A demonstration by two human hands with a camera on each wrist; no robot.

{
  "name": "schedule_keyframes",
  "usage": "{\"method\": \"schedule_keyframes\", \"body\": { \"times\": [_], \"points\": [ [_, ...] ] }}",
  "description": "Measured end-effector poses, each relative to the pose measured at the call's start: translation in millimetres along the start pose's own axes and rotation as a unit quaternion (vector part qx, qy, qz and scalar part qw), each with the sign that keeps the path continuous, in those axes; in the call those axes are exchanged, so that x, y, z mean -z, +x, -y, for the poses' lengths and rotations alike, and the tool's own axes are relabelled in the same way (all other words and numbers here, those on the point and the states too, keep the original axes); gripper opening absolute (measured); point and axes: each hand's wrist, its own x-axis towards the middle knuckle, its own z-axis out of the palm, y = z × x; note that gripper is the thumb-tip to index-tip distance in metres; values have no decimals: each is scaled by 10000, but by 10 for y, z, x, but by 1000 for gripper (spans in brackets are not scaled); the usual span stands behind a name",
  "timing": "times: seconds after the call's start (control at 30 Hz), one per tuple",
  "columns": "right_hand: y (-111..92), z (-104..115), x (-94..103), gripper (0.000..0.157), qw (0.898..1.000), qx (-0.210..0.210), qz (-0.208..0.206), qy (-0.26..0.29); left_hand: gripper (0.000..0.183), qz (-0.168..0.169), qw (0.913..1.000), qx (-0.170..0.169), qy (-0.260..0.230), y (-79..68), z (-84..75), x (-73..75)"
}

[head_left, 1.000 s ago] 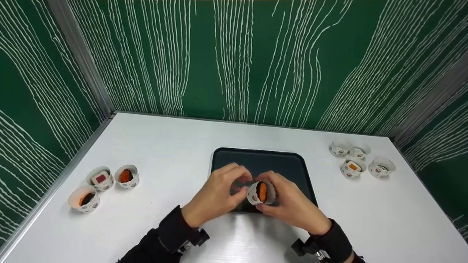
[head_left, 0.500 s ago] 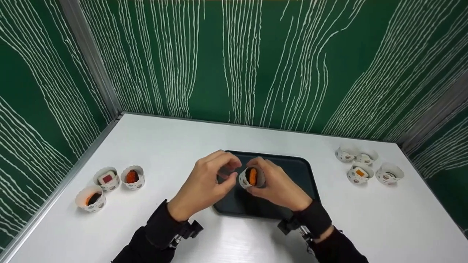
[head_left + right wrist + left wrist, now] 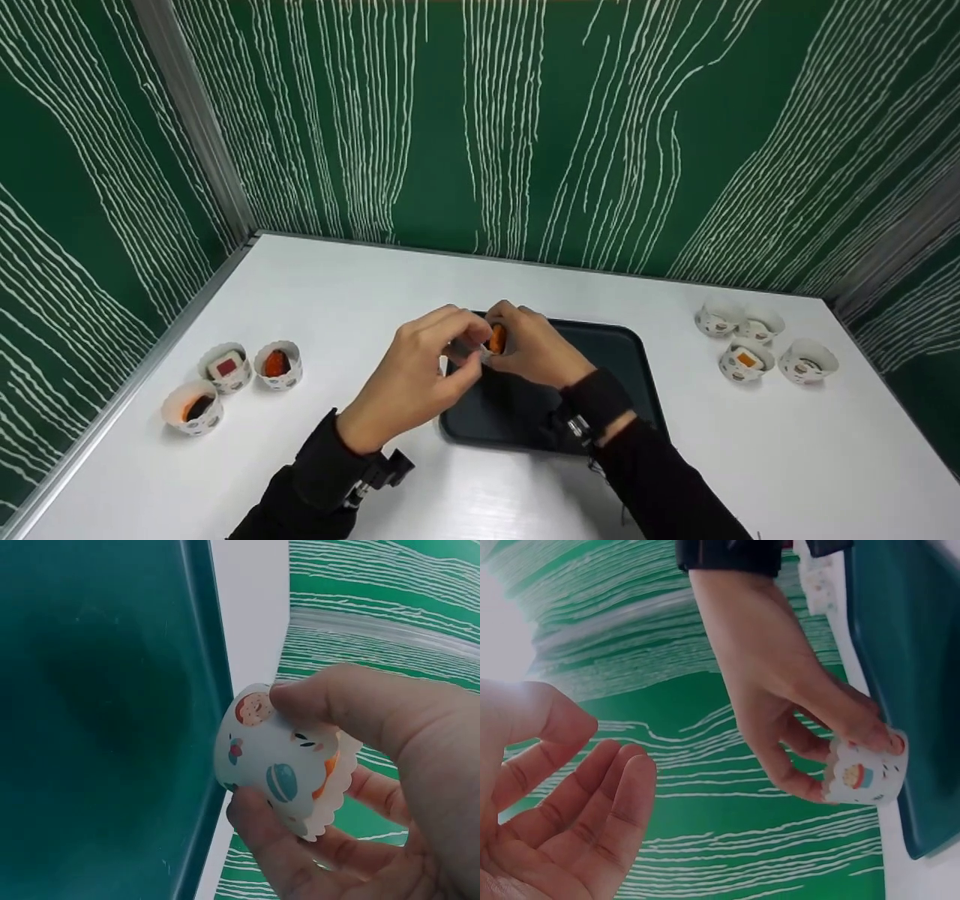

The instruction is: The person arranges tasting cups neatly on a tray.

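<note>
Right hand has a printed paper cup pinched by its sides, which I'd guess leaves the mouth free and the orange piece inside unsquashed. Left hand is near it, fingers loosely curved around nothing. The cup's tipped at the dark tray's far-left corner; can't honestly tell if it's touching.

Left of the tray, three cups bunch up on the worktop, probably grouped to leave room around it: one has a white piece with a red square, one a reddish piece, one something black and orange.

Farther off, right of the tray: four more cups, one holding a white piece with an orange square.
</note>
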Motion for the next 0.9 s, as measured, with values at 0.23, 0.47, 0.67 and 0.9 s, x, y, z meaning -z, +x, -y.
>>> {"method": "schedule_keyframes", "body": {
  "times": [0.23,0.47,0.67,0.9],
  "points": [
    [180,-52,-57,41,9998,12,-145,-137,17,-47,9999,-85,-48,4,0,18],
    [279,-98,-118,42,9993,74,-217,-281,16,-84,9998,-157,0,14,-6,24],
    [370,-118,-152,40,9995,-32,-189,-256,16,-72,9997,-214,47,7,3,21],
    [452,-153,-186,37,9989,-120,-214,-393,17,-63,9996,-280,-9,14,32,3]
  ]
}}
